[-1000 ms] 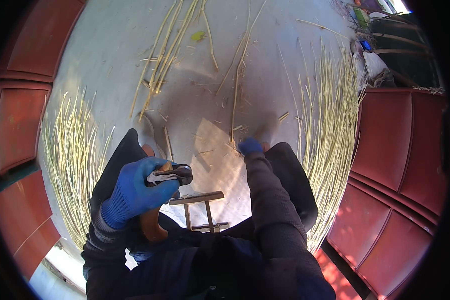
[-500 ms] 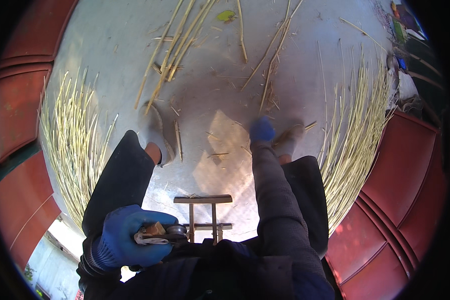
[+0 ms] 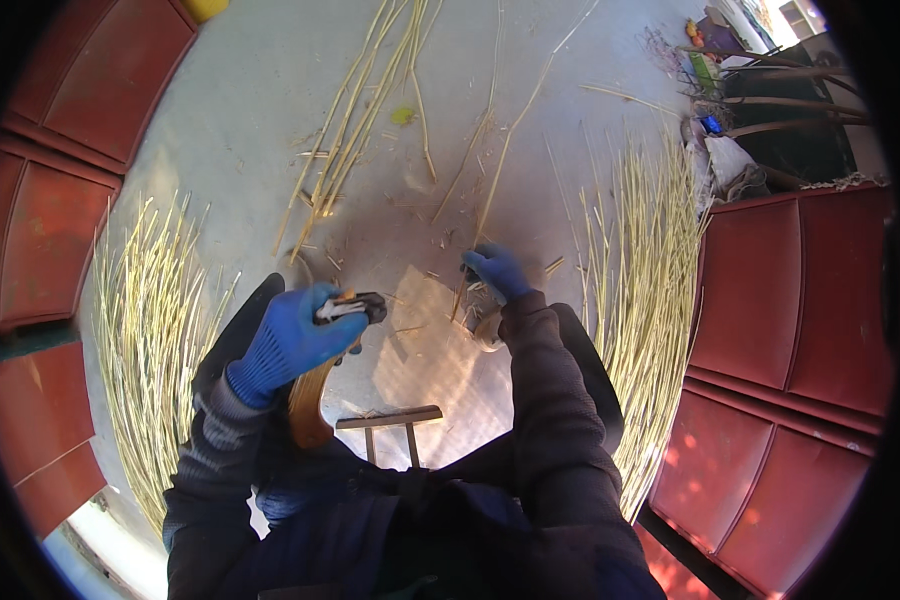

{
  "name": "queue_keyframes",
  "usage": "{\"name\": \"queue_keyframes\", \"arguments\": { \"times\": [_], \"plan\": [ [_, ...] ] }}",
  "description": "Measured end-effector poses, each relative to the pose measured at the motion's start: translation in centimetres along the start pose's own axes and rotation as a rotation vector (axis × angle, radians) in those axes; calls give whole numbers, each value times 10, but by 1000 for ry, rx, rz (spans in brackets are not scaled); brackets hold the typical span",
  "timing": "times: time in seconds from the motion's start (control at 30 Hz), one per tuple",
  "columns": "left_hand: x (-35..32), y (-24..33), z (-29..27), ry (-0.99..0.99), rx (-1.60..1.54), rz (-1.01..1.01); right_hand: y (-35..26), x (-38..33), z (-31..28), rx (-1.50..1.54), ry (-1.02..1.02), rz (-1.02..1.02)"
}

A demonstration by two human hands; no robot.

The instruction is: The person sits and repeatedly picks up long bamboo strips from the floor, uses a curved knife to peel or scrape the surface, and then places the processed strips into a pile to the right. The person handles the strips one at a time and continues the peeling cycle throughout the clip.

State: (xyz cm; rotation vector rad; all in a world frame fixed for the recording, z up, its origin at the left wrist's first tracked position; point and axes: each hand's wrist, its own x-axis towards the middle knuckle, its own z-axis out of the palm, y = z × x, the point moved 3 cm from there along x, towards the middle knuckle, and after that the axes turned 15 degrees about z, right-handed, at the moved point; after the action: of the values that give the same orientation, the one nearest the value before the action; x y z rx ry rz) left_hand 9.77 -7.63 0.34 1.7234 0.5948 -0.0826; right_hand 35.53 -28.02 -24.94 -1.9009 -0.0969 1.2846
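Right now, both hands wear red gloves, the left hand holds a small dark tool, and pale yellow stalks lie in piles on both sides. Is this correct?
Not quite: the head view shows blue gloves, not red, on the left hand and the right hand. The small dark tool and the pale yellow stalks are as you say.

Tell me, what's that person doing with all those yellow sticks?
A person in blue gloves sits low over a concrete floor. The left hand grips a small dark cutting tool. The right hand reaches down to a thin yellow stalk on the floor. Bundles of stalks lie spread on both sides, with loose ones ahead and a small wooden stool between the knees.
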Motion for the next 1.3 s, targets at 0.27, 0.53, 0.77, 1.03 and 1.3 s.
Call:
{"name": "queue_keyframes", "arguments": {
  "times": [0.27,0.53,0.77,1.03,1.3],
  "plan": [
    [-74,5,62,-178,-183,290,-118,-223,0,285,26,-265],
    [-133,22,84,-221,-35,450,-123,-336,40,355,-28,-489],
    [-157,22,86,-164,93,532,-99,-344,69,364,-40,-427],
    [-159,10,75,-17,310,623,-48,-350,112,292,-177,-513],
    [-166,6,77,39,401,781,-64,-339,93,278,-139,-359]
  ]
}}
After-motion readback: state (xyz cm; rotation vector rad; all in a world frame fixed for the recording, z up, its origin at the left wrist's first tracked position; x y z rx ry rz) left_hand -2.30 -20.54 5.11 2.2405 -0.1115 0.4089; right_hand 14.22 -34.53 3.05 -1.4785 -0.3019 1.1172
